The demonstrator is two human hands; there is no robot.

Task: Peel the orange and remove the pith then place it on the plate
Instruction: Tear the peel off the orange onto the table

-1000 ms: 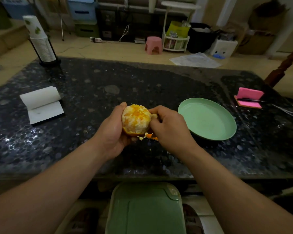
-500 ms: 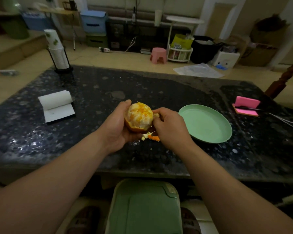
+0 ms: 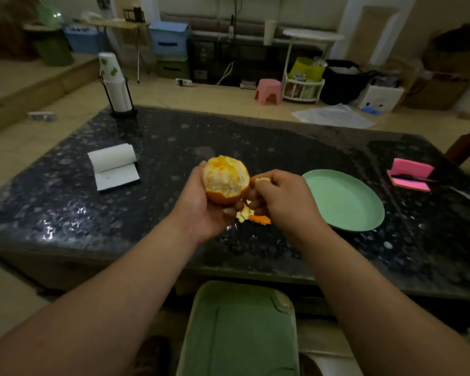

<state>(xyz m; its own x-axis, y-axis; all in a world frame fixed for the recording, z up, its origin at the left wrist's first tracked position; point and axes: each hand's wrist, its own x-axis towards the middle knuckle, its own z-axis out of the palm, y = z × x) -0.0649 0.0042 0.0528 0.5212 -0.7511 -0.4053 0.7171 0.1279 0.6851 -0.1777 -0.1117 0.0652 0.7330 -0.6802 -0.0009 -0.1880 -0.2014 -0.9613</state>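
You held the orange (image 3: 225, 177) in your L hand (image 3: 201, 204), fingers curled round its underside, above the table (image 3: 160, 147) near the front edge. The top & the side facing you were bare w/ pale pith showing. Rind was on the lower part only, a cup-shaped band by your palm. Your R hand (image 3: 282, 199) sat just beside the fruit, thumb & fingers pinching a small bit of peel (image 3: 262, 180). Whether it was torn free or attached to the rind, I couldn't tell. Some scraps (image 3: 253, 216) lay on the table below, between both hands. The plate (image 3: 345, 202) stood near, to the R, w/ nothing on it.

Step, as I judge it: mid-peel, most of the rind off, pith not dealt w/ yet. The next move prob. called for dropping that bit w/ the scraps & turning the orange in your L hand so the leftover rind faced the R. Then a thumbnail under its edge & a pull. A soft grip was needed, since bare segments squash easily. Pith picking & the plate would come after that.
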